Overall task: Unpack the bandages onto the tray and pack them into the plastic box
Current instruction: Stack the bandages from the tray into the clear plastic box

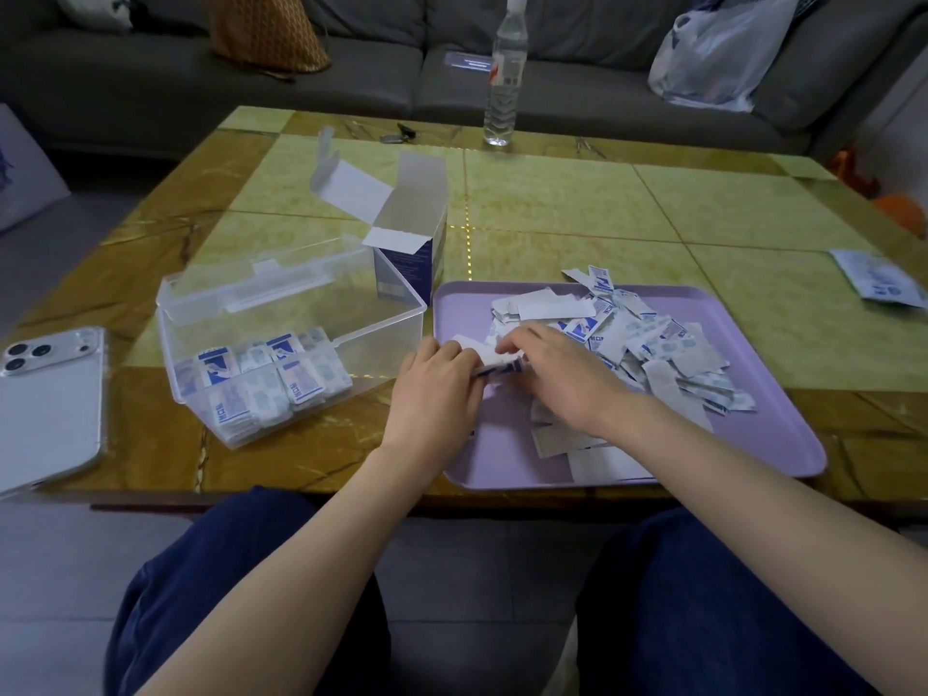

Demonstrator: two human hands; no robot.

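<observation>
Head view: the left hand and the right hand meet over the near-left part of the flat lilac plastic tray, which lies on the yellow-green and brown tiled counter. The fingers of both hands are curled in around a small stack of white-and-blue wrapped bandages. The left hand pinches its left end and the right hand covers its right end.

Behind and to the right of the hands, a loose heap of wrapped bandages spreads across the tray, some face down.

Just left of the tray stands a clear plastic box with its lid open. Neat rows of bandages are packed on edge along its near side, and the far part of its floor is bare.

An open white-and-blue cardboard carton stands upright behind the box and touches its far corner.

A silver smartphone lies face down at the counter's left edge. A clear plastic water bottle stands at the far edge, and a few stray bandage wrappers lie at the right edge, well apart from the tray.
</observation>
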